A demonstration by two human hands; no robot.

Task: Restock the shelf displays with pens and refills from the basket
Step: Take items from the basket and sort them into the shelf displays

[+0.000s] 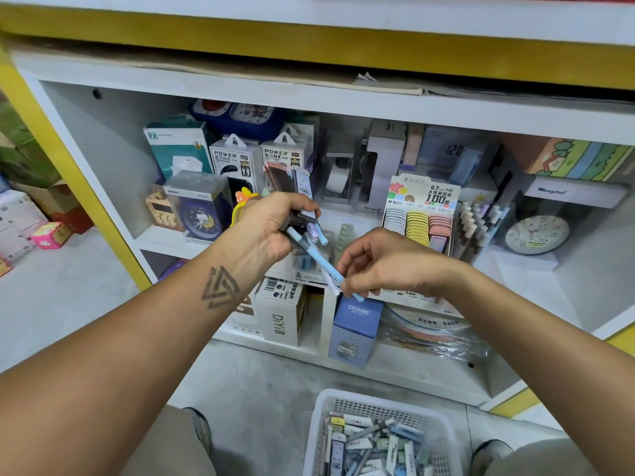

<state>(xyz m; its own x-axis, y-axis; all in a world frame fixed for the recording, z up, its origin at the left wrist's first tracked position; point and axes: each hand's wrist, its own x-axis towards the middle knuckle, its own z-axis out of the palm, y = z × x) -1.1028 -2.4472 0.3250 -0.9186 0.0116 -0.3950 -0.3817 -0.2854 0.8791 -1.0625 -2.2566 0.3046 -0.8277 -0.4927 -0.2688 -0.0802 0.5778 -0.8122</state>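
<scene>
Gripping pens (311, 231) (both hands (374, 262))

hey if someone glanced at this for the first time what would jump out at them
Two hands meet mid-frame: the left hand grips a bunch of pens while the right hand pinches a light blue pen. Below sits the white basket of refills; behind, the lead refill display.

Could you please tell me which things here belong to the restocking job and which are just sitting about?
Job: light blue pen, pen bunch, white basket, lead refill display.
Just there: power bank boxes, blue alarm clock, tape dispenser.
</scene>
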